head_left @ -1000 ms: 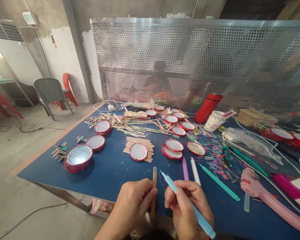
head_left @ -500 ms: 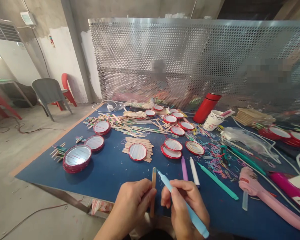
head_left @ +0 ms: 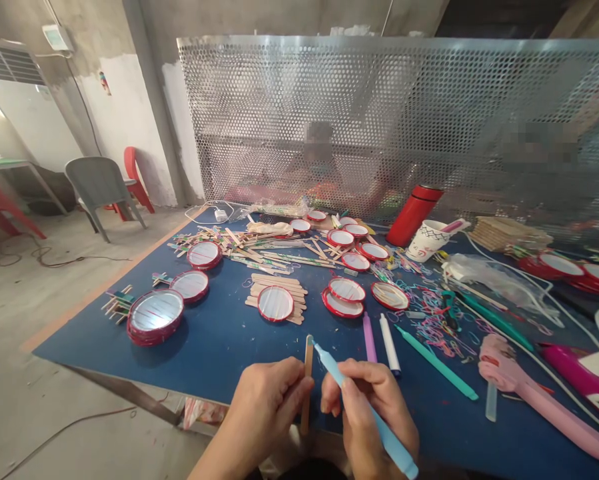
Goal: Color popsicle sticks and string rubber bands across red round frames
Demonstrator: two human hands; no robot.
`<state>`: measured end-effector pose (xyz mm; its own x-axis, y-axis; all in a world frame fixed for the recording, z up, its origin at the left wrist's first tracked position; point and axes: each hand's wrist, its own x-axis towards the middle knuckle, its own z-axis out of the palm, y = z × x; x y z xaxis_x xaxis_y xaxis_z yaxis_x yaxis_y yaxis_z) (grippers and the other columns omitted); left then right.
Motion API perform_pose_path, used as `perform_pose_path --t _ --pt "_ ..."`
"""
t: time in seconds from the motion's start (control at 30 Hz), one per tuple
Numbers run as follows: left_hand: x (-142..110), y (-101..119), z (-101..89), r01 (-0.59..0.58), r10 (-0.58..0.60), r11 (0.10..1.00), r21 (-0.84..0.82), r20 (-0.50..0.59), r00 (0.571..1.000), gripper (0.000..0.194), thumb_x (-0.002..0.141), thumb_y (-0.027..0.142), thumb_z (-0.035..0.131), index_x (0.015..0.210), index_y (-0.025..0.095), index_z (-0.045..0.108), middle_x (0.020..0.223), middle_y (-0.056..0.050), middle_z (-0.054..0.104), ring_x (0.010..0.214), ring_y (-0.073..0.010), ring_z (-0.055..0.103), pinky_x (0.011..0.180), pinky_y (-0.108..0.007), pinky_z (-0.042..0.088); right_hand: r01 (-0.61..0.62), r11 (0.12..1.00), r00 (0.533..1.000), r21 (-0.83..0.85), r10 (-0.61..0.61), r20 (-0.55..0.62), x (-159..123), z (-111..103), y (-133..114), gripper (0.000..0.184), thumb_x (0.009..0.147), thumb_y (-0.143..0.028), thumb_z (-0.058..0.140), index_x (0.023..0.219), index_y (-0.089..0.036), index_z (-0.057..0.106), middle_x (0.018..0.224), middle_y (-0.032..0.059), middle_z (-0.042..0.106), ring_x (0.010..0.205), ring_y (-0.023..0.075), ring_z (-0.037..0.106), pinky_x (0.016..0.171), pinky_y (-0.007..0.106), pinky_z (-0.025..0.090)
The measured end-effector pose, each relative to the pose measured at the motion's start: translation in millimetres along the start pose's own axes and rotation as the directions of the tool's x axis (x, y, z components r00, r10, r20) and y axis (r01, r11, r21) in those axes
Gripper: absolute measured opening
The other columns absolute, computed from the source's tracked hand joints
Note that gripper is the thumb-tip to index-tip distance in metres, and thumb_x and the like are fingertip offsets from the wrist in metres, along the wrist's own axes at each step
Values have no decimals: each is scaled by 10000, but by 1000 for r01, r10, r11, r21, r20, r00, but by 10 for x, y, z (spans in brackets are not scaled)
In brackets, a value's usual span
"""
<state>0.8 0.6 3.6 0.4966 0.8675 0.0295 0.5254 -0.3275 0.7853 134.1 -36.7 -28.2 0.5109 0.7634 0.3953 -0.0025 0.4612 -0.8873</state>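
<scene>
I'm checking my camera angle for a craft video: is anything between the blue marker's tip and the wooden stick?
Nothing visible stands in the way. The light-blue marker in the right hand has its tip right at the upper end of the wooden craft stick held in the left hand. Whether they touch is hard to tell.

A blue rectangular worktable (head_left: 219,353) stands before a perforated steel screen (head_left: 359,120). Round red-rimmed mirrors (head_left: 274,303) lie across its middle, one on a row of flat wooden craft sticks (head_left: 276,281). A red cylindrical flask (head_left: 414,217) and a white paper cup (head_left: 426,241) stand at the far right. Loose multicoloured rubber bands (head_left: 434,320) lie right of the mirrors. At the near edge, the left hand (head_left: 269,407) holds a flat wooden stick (head_left: 308,380), and the right hand (head_left: 374,407), just beside it, holds a pale blue plastic pen (head_left: 336,370).
</scene>
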Motion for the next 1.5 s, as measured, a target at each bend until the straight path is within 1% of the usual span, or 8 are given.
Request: perform_pose_path --t 0.2,0.4,0.57,0.9,1.03,1.13,1.27,1.5 --pt "-5 -17 14 2 -2 1000 5 -3 1000 300 943 322 380 665 229 318 616 40 433 559 -126 399 561 -250 242 -82 997 996 -1 82 -32 -46 54 -64 116 925 -351 670 891 -243 644 575 -75 606 485 109 569 480 213 454" --pt "-10 -10 12 -6 6 1000 -11 -5 1000 304 949 317 387 663 227 340 623 34 458 567 -130 436 564 -250 254 -36 996 999 -81 35 -6 -33 49 -83 113 938 -354 647 924 -241 653 613 -58 642 515 121 600 487 224 473" --pt "-8 -14 8 -7 7 1000 -3 0 1000 304 954 319 382 668 227 337 625 29 479 568 -130 453 568 -249 261 -67 994 998 -84 67 -2 -47 38 -70 91 923 -325 645 904 -237 653 599 -56 640 501 106 584 486 209 467" --pt "-13 -36 27 -24 24 999 -22 -28 999 296 945 292 409 667 226 335 617 38 474 559 -122 429 560 -244 265 -112 987 994 -112 111 -14 -74 15 -20 159 907 -384 653 870 -231 638 559 -55 628 472 131 585 462 237 436" --pt "-15 -32 25 -27 27 1000 -15 -31 999 298 954 284 408 672 226 335 623 39 478 564 -122 436 564 -243 269 -107 989 994 -102 104 -38 -70 30 -35 173 897 -397 665 854 -229 649 551 -30 631 455 145 574 443 258 425" --pt "-12 -27 23 -27 26 1000 -11 -40 999 306 956 283 409 669 228 320 610 49 443 553 -119 401 556 -243 257 -87 992 995 -96 82 -55 -33 10 -22 153 900 -369 668 858 -222 651 540 -43 611 443 132 565 434 241 432" --pt "-10 -17 20 -20 19 1000 -6 -48 999 310 946 276 418 660 230 308 594 56 404 544 -120 371 550 -245 248 -57 998 998 -23 56 -27 -4 -27 10 134 918 -327 658 850 -218 622 494 -67 593 385 118 549 392 210 424" --pt "-13 -18 23 -5 5 1000 -18 -22 1000 319 965 312 386 664 231 319 606 34 493 554 -126 433 568 -249 273 -71 995 997 -73 68 -43 -66 25 -30 117 929 -339 646 888 -230 637 573 -68 621 482 97 577 473 195 433"
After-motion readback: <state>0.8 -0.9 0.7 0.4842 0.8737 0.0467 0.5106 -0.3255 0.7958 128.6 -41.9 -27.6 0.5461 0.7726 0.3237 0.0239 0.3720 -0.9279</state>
